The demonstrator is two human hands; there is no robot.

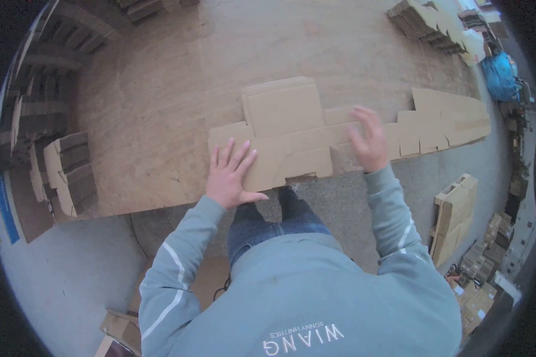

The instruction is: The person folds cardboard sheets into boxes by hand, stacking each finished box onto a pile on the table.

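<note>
Neither grip closed: both hands (229, 175) (369, 140) press flat on cardboard blank (286, 128).

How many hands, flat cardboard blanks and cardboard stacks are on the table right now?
Hands: 2, left hand and right hand
Flat cardboard blanks: 2, near, far
Cardboard stacks: 2, left, far right
Total: 6

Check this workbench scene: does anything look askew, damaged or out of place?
Nothing looks damaged or spilled. The flat cardboard blank overhangs the near edge of the wooden table, with the left hand pressed flat on it and the right hand blurred above it.
</note>
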